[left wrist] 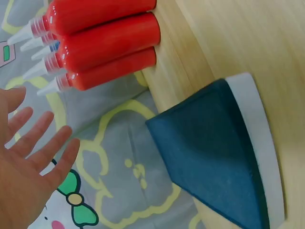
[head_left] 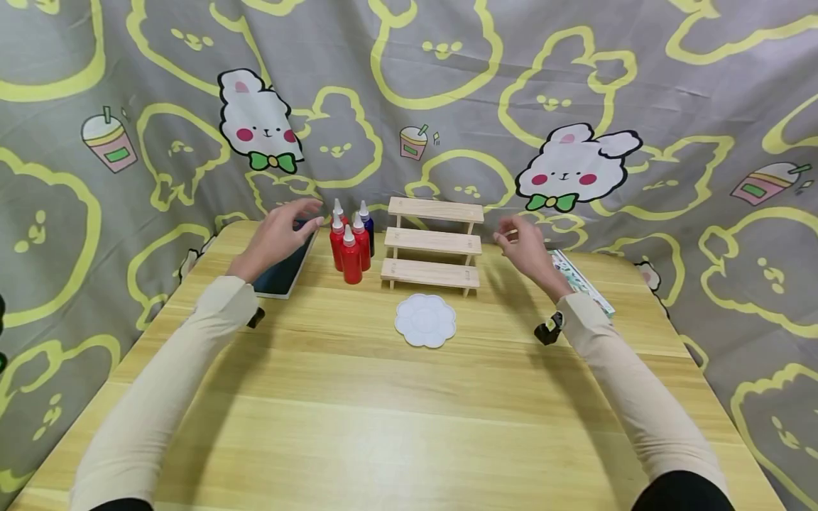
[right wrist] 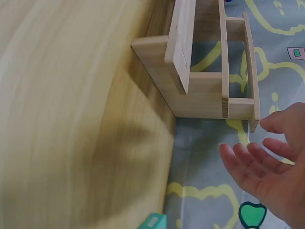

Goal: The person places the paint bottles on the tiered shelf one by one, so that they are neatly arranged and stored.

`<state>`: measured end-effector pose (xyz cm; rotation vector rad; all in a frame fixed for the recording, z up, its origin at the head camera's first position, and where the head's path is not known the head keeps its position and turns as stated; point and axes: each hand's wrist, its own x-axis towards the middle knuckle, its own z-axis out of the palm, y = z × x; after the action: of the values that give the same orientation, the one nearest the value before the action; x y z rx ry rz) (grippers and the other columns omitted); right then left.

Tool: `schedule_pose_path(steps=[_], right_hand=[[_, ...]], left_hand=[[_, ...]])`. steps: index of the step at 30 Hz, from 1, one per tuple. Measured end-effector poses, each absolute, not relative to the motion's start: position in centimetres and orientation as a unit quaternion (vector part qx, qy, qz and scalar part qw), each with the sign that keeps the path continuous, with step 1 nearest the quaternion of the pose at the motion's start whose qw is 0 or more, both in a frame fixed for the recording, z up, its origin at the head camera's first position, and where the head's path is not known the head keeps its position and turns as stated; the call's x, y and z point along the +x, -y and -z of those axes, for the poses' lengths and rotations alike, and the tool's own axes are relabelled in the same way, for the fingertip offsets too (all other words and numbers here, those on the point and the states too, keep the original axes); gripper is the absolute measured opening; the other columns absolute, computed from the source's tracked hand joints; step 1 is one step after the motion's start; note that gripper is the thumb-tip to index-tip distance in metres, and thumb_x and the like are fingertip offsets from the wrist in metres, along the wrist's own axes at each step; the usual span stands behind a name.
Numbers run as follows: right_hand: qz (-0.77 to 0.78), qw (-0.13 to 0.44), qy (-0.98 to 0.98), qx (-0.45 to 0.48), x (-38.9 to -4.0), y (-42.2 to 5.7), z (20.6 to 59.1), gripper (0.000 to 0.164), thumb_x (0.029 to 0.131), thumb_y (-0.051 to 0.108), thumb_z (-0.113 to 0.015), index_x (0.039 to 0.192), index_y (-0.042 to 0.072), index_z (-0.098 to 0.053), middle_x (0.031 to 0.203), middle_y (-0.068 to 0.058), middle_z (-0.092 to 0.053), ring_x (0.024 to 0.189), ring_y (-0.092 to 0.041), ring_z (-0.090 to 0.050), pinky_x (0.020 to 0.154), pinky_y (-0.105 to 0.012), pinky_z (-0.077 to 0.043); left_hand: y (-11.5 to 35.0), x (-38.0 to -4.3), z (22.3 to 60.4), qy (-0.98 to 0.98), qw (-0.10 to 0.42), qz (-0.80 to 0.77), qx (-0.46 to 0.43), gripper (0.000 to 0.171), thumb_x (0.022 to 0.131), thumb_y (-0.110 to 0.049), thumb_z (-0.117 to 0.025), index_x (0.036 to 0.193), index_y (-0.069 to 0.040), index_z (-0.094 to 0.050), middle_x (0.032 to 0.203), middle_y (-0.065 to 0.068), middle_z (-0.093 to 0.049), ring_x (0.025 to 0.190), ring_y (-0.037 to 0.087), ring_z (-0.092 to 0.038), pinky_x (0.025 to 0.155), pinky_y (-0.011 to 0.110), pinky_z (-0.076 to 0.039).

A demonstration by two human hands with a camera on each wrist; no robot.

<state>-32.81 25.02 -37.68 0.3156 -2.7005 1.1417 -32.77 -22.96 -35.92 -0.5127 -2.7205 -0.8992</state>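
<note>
My left hand (head_left: 276, 236) hovers above a dark blue flat item with a pale edge (head_left: 285, 273), perhaps a book or box. Its fingers are spread and hold nothing in the left wrist view. Just right of that hand stand several red squeeze bottles (head_left: 351, 261) with white pointed caps, and a dark blue one (head_left: 367, 231) behind them. A three-step wooden display stand (head_left: 432, 241) is between the hands. Near the stand's right end, my right hand (head_left: 527, 248) is raised with loosely bent fingers, holding nothing. In the right wrist view, its thumb is close to the top step (right wrist: 252, 76).
A white flower-shaped palette (head_left: 425, 321) lies in front of the stand. Partly behind the right forearm lies a flat patterned box (head_left: 578, 280). A grey curtain (head_left: 447, 85) with bear and rabbit prints hangs behind the wooden table (head_left: 396, 419).
</note>
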Motion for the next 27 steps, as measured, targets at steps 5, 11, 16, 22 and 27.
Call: schedule_pose_path(steps=[5, 11, 16, 22, 27], right_hand=[[-0.458, 0.049, 0.883, 0.086, -32.9, -25.0, 38.5, 0.039, 0.104, 0.005, -0.061, 0.135, -0.016, -0.050, 0.124, -0.032, -0.058, 0.110, -0.048, -0.065, 0.086, -0.047, -0.063], [-0.563, -0.014, 0.825, 0.040, -33.0, -24.6, 39.1, 0.047, 0.106, 0.007, -0.059, 0.141, -0.019, -0.043, 0.132, -0.037, -0.056, 0.089, -0.017, -0.071, 0.085, -0.033, -0.064], [-0.650, -0.072, 0.757, -0.009, -33.1, -24.1, 39.2, 0.051, 0.107, 0.007, -0.059, 0.147, -0.018, -0.038, 0.136, -0.030, -0.054, 0.089, -0.011, -0.071, 0.096, -0.031, -0.060], [-0.676, -0.126, 0.725, -0.034, -33.8, -24.2, 39.5, 0.052, 0.107, 0.008, -0.059, 0.150, -0.013, -0.039, 0.115, -0.010, -0.062, 0.096, -0.013, -0.069, 0.095, -0.027, -0.060], [-0.680, -0.141, 0.718, -0.047, -34.2, -24.1, 39.7, 0.050, 0.107, 0.009, -0.060, 0.149, -0.011, -0.042, 0.107, -0.004, -0.063, 0.095, -0.013, -0.066, 0.088, -0.024, -0.061]], left_hand=[[22.6, -32.9, 36.6, 0.921, 0.108, 0.333, -0.172, 0.044, 0.105, -0.024, -0.066, 0.144, -0.005, -0.058, 0.138, 0.021, -0.065, 0.127, 0.039, -0.061, 0.111, 0.059, -0.047], [22.2, -32.8, 37.7, 0.909, 0.089, 0.367, -0.176, 0.042, 0.105, -0.020, -0.067, 0.142, -0.003, -0.059, 0.138, 0.022, -0.064, 0.126, 0.039, -0.061, 0.109, 0.058, -0.049], [21.8, -33.1, 38.7, 0.900, 0.074, 0.390, -0.179, 0.043, 0.104, -0.019, -0.068, 0.142, -0.003, -0.058, 0.141, 0.022, -0.062, 0.129, 0.042, -0.059, 0.110, 0.059, -0.048], [21.5, -33.1, 39.5, 0.902, 0.048, 0.398, -0.160, 0.046, 0.102, -0.017, -0.071, 0.144, -0.004, -0.057, 0.144, 0.020, -0.060, 0.131, 0.044, -0.057, 0.112, 0.059, -0.046], [21.1, -33.3, 40.0, 0.898, 0.033, 0.413, -0.147, 0.051, 0.100, -0.016, -0.073, 0.147, -0.005, -0.055, 0.146, 0.020, -0.059, 0.130, 0.042, -0.059, 0.107, 0.057, -0.052]])
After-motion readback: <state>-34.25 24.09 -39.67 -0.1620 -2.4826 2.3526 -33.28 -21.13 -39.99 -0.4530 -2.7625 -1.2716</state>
